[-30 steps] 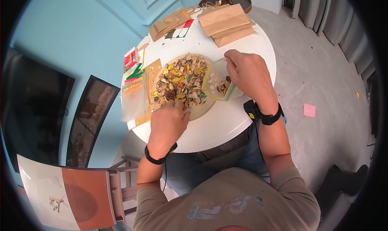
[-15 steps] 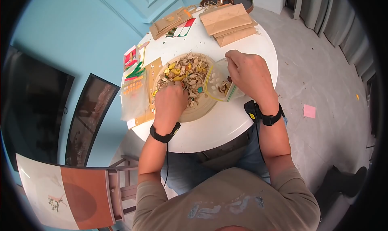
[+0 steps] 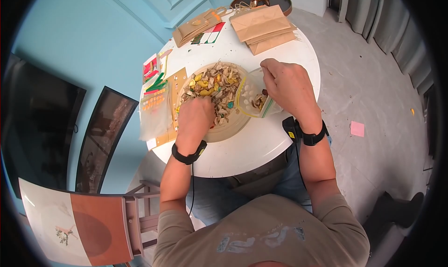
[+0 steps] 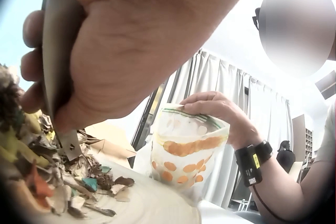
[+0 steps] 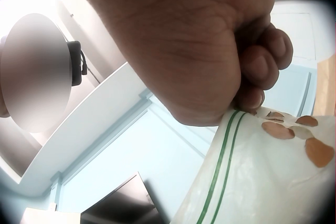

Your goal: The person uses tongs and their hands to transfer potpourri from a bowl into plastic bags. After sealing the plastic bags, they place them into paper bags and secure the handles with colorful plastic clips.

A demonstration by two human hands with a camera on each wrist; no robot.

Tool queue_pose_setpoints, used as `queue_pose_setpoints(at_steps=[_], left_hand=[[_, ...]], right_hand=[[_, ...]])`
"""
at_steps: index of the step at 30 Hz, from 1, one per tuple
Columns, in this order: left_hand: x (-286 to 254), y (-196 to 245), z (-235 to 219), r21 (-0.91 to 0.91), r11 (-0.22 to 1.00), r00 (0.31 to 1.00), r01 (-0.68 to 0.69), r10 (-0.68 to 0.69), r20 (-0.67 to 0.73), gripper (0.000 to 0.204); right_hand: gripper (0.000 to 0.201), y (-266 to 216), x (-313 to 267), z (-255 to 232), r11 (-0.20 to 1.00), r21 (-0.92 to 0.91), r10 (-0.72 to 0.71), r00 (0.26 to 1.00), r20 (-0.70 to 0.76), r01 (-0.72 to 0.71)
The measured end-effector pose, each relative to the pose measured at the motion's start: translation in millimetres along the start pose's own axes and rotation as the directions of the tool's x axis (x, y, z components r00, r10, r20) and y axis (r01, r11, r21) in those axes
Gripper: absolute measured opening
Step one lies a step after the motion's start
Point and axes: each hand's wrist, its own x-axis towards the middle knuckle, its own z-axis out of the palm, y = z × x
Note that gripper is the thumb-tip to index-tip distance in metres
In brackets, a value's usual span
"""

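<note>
A round shallow beige dish (image 3: 228, 134) holds a heap of dried petals and chips (image 3: 219, 78), mixed with yellow, teal and orange pieces. Over the heap's near left part is the left hand (image 3: 195, 120); in the left wrist view its fingers curl round a flat grey object (image 4: 59, 50) whose lower end meets the pieces. What that object is, I cannot tell. The right hand (image 3: 290, 87) pinches the rim of a clear zip bag (image 3: 247, 98) with orange dots, which stands tilted at the dish's right side. Some dried pieces lie inside the bag.
Brown paper bags (image 3: 261, 26) lie at the table's far side, with another brown bag (image 3: 198, 26) left of them. Coloured strips (image 3: 156, 82) and a dotted translucent bag (image 3: 154, 115) lie left. A pink note (image 3: 357, 128) is on the floor.
The left hand has moved from the dish's near edge forward over the heap, now covering the pine cone seen earlier. The right hand and its bag have barely moved.
</note>
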Motion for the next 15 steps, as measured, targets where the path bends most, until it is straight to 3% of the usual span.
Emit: queue_pose_setpoints(at_steps=[4, 15], left_hand=[[-4.5, 0.2, -18.3, 0.033, 0.997, 0.997, 0.063, -0.064, 0.052, 0.023], [-19.1, 30.2, -103.8, 0.014, 1.000, 0.989, 0.003, -0.001, -0.150, 0.013]], right_hand=[[0.016, -0.5, 0.0, 0.1, 1.000, 0.001, -0.002, 1.000, -0.007, 0.002], [0.014, -2.0, -0.1, -1.1, 0.999, -0.013, -0.031, 0.999, -0.011, 0.031]])
